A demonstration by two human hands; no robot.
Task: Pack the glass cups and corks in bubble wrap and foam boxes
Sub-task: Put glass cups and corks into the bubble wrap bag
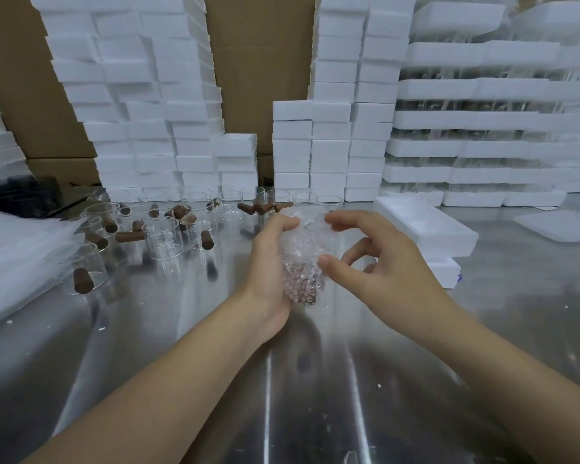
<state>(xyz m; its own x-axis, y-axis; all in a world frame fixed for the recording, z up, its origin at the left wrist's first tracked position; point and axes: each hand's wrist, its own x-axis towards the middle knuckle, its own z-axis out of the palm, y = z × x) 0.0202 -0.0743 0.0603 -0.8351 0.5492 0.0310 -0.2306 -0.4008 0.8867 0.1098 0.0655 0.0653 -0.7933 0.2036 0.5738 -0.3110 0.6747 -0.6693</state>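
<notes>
hands meet over middle of steel table (181, 346), both on one bubble-wrap bundle (300, 252). left hand (270, 259) grips bundle from its left side, fingers curled behind it, thumb up near top edge of wrap. right hand (375, 259): thumb pad presses on bundle's right side, forefinger tip reaches crumpled top of wrap, so wrap is held between the two; remaining fingers curled loose, clear of it. bundle held upright, just above table. brown shape shows through lower part of wrap, looks like a cork; whether a cup is inside, cannot tell.

left of hands: loose glass cups (163, 229) standing on table, brown corks (129, 236) scattered among them, some lying flat, some inside cups. far left edge: pile of clear bubble-wrap sheets (14, 262).

right of hands: open foam box (426, 226) on table, near right hand, not touching. flat foam lid (556, 226) further right.

back of table: tall stacks of white foam boxes (148, 95), cardboard (258, 61) behind them. right rear: foam trays (482, 118) stacked, glassware between layers.
</notes>
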